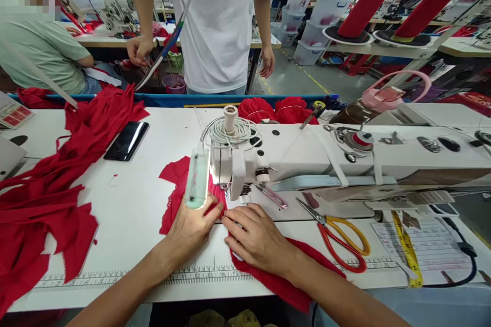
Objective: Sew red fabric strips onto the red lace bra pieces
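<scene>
A piece of red fabric (176,199) lies under the needle area of the white sewing machine (233,163). My left hand (192,227) grips the fabric left of the presser foot, thumb and forefinger close together at its edge. Part of that hand is behind the lit lamp (197,176). My right hand (255,240) is on the same fabric just right of the foot, fingers bent together over its edge. From under it, the red fabric trails right and toward the table's front edge. What the fingertips pinch is partly hidden.
Orange-and-red scissors (341,240) and pink-handled snips (272,195) lie to the right, near a yellow tape measure (406,250). Left are a phone (126,141) and a red fabric heap (76,163). A person in a white shirt (215,20) stands opposite; another sits left.
</scene>
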A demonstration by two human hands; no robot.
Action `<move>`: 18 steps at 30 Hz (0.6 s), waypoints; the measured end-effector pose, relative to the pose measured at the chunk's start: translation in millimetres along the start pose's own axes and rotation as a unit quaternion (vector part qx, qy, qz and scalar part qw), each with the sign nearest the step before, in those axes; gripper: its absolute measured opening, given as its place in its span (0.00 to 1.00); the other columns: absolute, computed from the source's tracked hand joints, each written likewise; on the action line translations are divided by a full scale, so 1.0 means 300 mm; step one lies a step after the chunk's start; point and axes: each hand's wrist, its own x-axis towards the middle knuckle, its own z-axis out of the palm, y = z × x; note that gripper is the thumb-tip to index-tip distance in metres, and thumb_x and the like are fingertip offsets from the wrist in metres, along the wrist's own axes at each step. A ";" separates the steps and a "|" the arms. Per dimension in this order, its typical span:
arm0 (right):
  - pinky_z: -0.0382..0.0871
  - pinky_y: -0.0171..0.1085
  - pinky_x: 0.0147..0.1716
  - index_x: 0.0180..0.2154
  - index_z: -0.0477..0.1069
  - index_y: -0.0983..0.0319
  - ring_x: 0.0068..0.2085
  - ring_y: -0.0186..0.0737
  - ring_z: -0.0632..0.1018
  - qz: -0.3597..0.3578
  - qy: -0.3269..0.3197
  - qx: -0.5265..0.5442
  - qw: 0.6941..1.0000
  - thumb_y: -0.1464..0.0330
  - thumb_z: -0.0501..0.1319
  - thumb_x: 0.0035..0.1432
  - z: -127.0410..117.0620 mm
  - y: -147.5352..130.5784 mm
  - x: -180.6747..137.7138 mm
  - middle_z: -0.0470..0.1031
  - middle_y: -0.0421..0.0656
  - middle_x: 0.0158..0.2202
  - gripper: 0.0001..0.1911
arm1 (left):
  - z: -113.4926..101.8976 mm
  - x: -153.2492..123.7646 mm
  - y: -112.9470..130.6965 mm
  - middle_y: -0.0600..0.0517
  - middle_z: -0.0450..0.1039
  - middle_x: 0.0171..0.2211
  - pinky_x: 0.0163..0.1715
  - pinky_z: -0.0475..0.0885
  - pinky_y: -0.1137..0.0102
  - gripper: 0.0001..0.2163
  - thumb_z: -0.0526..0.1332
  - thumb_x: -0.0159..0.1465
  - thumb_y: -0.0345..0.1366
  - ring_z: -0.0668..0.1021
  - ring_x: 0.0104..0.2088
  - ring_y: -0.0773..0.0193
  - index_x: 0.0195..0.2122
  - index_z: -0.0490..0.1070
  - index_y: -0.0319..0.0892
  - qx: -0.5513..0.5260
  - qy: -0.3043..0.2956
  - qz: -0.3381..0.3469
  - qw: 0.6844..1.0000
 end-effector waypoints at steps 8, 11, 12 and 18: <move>0.62 0.45 0.51 0.51 0.71 0.64 0.50 0.45 0.74 0.018 -0.010 -0.017 1.000 0.67 0.58 0.66 0.003 0.001 0.001 0.77 0.48 0.48 0.14 | 0.015 0.008 -0.003 0.46 0.77 0.38 0.43 0.72 0.54 0.17 0.50 0.65 0.20 0.76 0.38 0.56 0.50 0.72 0.37 0.093 -0.005 0.029 0.995; 0.62 0.46 0.52 0.53 0.70 0.65 0.48 0.45 0.76 0.027 -0.026 -0.028 0.999 0.65 0.57 0.67 0.004 0.012 0.025 0.77 0.49 0.51 0.16 | 0.030 0.011 -0.027 0.45 0.77 0.41 0.47 0.72 0.51 0.17 0.51 0.66 0.21 0.76 0.40 0.55 0.52 0.71 0.39 0.093 -0.021 0.010 0.995; 0.62 0.47 0.53 0.54 0.70 0.65 0.47 0.44 0.76 0.029 -0.036 -0.030 0.999 0.65 0.56 0.68 0.000 0.013 0.034 0.77 0.49 0.51 0.17 | 0.035 0.012 -0.033 0.44 0.77 0.42 0.48 0.72 0.50 0.17 0.51 0.67 0.22 0.76 0.41 0.55 0.53 0.70 0.39 0.091 -0.027 0.006 0.995; 0.65 0.47 0.54 0.58 0.67 0.67 0.57 0.50 0.71 0.123 -0.086 -0.062 0.987 0.62 0.55 0.69 -0.089 -0.044 -0.039 0.72 0.54 0.58 0.21 | 0.059 0.022 -0.036 0.43 0.76 0.45 0.48 0.72 0.48 0.20 0.49 0.66 0.19 0.77 0.43 0.53 0.54 0.69 0.40 0.112 -0.051 -0.026 0.992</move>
